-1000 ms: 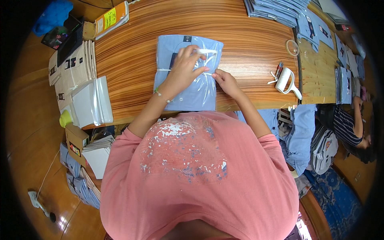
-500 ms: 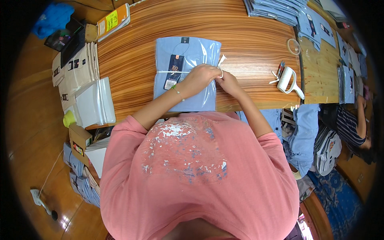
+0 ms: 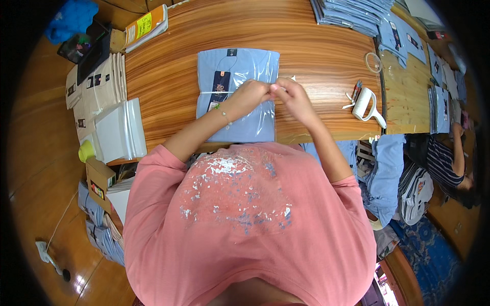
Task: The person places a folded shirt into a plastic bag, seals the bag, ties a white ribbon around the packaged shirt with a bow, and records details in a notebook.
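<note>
A stack of folded light-blue garments (image 3: 250, 122) in clear plastic lies on the table in front of me. A dark hang tag (image 3: 220, 84) shows on its left part. A white string (image 3: 208, 92) runs across the stack from its left edge and passes under my left hand. My left hand (image 3: 251, 97) rests over the stack, its fingers closed on the string at the right side. Right beside it, my right hand (image 3: 295, 98) pinches the string too, the fingertips of both hands meeting. A white loose end (image 3: 293, 78) pokes out behind my right hand. The knot area is hidden by my fingers.
A white lint roller (image 3: 363, 103), small red and dark snips (image 3: 356, 89) and a clear tape ring (image 3: 373, 62) lie to the right. Blue garment stacks (image 3: 352, 13) stand far right. Beige packs (image 3: 97, 86) and clear bags (image 3: 120, 130) are left. Another person (image 3: 444, 158) works at far right.
My right hand has lifted and turned, its fingers now closed at my left fingertips. The long white end that stood up beyond the hands is now mostly hidden.
</note>
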A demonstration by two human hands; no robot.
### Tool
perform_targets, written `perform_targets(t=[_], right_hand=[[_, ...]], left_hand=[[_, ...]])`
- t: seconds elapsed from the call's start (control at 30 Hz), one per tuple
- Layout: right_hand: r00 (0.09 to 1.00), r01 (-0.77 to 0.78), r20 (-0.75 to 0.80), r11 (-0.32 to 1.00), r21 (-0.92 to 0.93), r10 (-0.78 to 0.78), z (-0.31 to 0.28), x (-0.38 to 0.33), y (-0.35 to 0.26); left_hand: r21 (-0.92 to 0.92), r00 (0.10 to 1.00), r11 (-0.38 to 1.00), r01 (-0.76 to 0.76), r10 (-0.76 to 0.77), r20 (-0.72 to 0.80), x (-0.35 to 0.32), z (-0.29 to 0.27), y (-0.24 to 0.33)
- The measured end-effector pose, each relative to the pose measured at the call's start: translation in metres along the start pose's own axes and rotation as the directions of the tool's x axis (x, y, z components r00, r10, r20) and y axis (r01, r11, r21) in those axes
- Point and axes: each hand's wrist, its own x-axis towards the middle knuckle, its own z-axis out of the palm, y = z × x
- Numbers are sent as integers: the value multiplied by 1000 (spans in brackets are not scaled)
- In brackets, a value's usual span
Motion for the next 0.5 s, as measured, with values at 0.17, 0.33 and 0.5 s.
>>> perform_targets(t=[0.17, 0.33, 0.5], right_hand=[[887, 216, -366, 953, -212, -283, 17, -2, 14], [892, 149, -328, 887, -437, -311, 44, -12, 49], [969, 89, -157, 858, -507, -193, 29, -18, 42]], left_hand=[[-35, 985, 986, 164, -162, 53, -1, -5, -1], [-41, 983, 984, 172, -169, 66, 0, -6, -6], [-42, 975, 981, 190, -184, 122, 3, -10, -8]])
